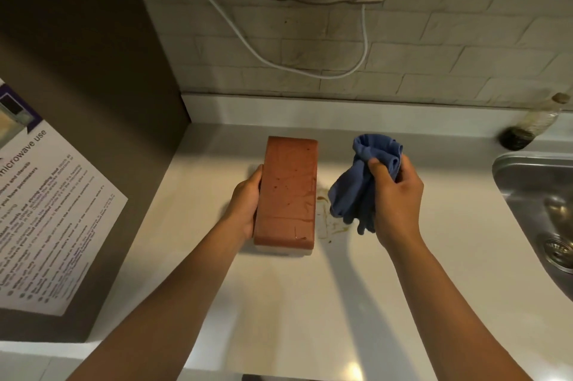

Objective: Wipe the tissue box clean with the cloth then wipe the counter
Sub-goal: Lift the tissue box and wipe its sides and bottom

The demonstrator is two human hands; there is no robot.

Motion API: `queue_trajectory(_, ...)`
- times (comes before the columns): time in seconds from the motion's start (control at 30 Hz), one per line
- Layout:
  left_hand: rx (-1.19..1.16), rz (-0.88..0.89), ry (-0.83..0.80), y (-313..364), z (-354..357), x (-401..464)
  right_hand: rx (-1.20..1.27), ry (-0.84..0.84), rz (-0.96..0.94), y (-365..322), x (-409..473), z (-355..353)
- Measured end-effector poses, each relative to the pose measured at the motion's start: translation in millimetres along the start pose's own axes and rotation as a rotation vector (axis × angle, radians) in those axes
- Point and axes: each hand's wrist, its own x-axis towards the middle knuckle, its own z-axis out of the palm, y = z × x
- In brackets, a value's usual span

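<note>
A reddish-brown tissue box [288, 191] stands on the white counter [310, 303], its top marked with dark spots and streaks. My left hand [245, 204] holds the box by its left side, fingers hidden behind it. My right hand [393, 194] grips a bunched blue cloth [362, 176] in the air just right of the box. A brown spill [328, 213] stains the counter between the box and the cloth.
A steel sink [539, 210] with a drain lies at the right. A small bottle [533, 123] stands at the back right by the tiled wall. A dark cabinet side with a microwave notice [46, 219] rises at the left. A white cable [279, 61] hangs on the wall.
</note>
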Motion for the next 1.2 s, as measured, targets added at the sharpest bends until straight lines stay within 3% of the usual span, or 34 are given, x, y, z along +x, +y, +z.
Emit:
queue_trajectory(0.1, 0.065, 0.037, 0.06, 2, 1, -3, 0.167, 0.118, 0.083, 0, 11, -2)
queue_trajectory(0.27, 0.029, 0.038, 0.011, 9, -2, -8, 0.558, 0.311, 0.441, 19, 23, -15)
queue_trajectory(0.37, 0.057, 0.098, 0.0, 14, -1, -12, 0.67, 0.197, 0.532, 27, 26, -19)
queue_trajectory(0.5, 0.116, 0.174, -0.021, 26, 2, -22, 0.851, 0.034, 0.47, 18, 18, -14)
queue_trajectory(0.6, 0.176, 0.213, -0.043, 36, 2, -29, 0.57, 0.086, 0.339, 5, 6, -3)
queue_trajectory(0.73, 0.279, 0.228, -0.092, 49, 4, -35, -0.038, 0.103, -0.231, -9, 3, 11)
queue_trajectory(0.8, 0.32, 0.215, -0.106, 53, 4, -38, -0.198, 0.018, -0.418, -15, 5, 18)
queue_trajectory(0.97, 0.291, 0.175, -0.146, 63, 10, -43, -0.678, -0.375, -0.782, -17, 7, 37)
queue_trajectory(1.2, 0.261, 0.118, -0.201, 69, 9, -46, -0.865, -0.511, -1.022, -28, 2, 34)
